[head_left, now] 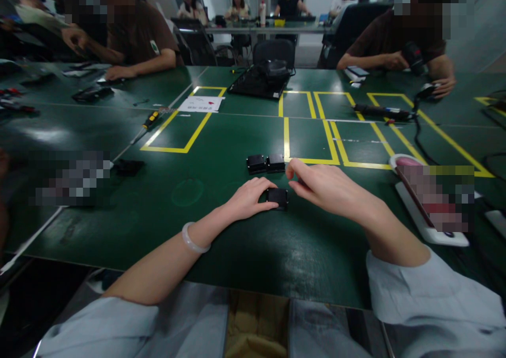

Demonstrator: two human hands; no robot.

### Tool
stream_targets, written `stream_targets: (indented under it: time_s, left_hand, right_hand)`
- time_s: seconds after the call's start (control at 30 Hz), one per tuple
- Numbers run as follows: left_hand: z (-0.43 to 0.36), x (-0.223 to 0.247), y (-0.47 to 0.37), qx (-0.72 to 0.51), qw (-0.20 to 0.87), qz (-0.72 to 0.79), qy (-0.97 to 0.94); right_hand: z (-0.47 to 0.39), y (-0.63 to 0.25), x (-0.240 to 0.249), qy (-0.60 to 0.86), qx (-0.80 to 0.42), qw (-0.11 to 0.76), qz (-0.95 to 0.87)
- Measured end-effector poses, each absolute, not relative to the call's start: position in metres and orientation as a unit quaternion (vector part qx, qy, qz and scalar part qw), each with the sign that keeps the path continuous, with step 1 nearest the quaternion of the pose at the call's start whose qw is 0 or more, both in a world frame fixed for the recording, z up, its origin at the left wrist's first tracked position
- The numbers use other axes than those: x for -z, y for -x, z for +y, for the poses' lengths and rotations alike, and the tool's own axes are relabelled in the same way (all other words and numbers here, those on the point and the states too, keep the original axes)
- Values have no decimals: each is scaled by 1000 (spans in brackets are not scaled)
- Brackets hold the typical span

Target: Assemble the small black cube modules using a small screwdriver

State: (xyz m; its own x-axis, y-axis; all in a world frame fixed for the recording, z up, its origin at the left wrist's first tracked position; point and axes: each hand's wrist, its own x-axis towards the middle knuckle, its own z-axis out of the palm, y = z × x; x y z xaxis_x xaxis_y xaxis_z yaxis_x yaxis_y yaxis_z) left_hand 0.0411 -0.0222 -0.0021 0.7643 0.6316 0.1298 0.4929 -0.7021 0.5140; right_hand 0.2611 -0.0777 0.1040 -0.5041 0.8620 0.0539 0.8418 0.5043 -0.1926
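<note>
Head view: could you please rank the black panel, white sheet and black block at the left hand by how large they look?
1. Black panel
2. White sheet
3. Black block at the left hand

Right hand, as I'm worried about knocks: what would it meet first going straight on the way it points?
Probably the back right block, just past the fingertips of the right hand, though the exact line and depth are unclear.

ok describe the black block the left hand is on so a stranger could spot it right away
On the green table, find two small black blocks sitting side by side. The one you want is nearer the camera wearer, between the hands. Unlike that pair, it has the left hand on it.
</note>
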Motion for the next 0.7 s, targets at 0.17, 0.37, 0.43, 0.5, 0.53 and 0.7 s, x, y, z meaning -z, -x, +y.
stream_targets:
  time_s: [0.17, 0.37, 0.43, 0.5, 0.53, 0.7]
  left_hand:
    - [-22, 2, -41, -148, 224, 314, -911]
    - [-22, 3, -42, -149, 223, 307, -913]
    - [-22, 3, -42, -149, 223, 308, -913]
    - [-22, 2, -42, -151, 226, 308, -911]
    - [-22, 1, -42, -152, 229, 309, -911]
    - [-23, 0, -42, -152, 237, 313, -907]
  right_hand:
    - [-78, -260, -104, 501, -68, 73, -860]
    - [-77, -259, -104, 514, -56, 68, -853]
    - [-77, -259, -103, 516, -48, 59, -853]
    - [-76, -260, -103, 516, -40, 55, -854]
    - [-76, -260, -103, 515, -39, 57, -854]
    - [-79, -260, -105, 507, -61, 73, -857]
